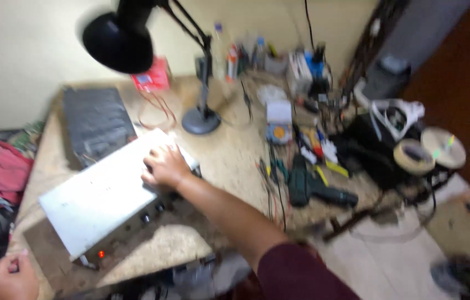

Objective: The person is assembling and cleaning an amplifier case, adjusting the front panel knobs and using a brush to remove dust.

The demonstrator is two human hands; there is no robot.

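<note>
the right hand (164,166) lies palm down on the white lid of a grey box (101,194), near the lid's right edge, fingers spread flat and pressing rather than gripping. the box sits aslant on the left half of the wooden table (229,150); its near-left corner comes close to the table's near edge, and its front face, with dark knobs and a small red light, looks toward the near side. the left hand (4,278) is at the near-left corner of the view, off the table's edge, loosely curled; the blur hides whether it holds anything, so i cannot tell.

just beyond the box, toward the far left, lies a dark flat panel (97,125), nearly touching the lid's far edge. a black lamp (118,39) hangs over that area, its arm running down to a round base (201,121) to the right of the box, near but apart. between base, box and the tool clutter there is a strip of bare wood, the widest open room on the table.

to the right, a black drill (315,189) lies near the table's near edge, with wires and a small meter (279,122) farther back. two tape rolls (415,156) sit at the right edge, probably on a dark bag.
</note>
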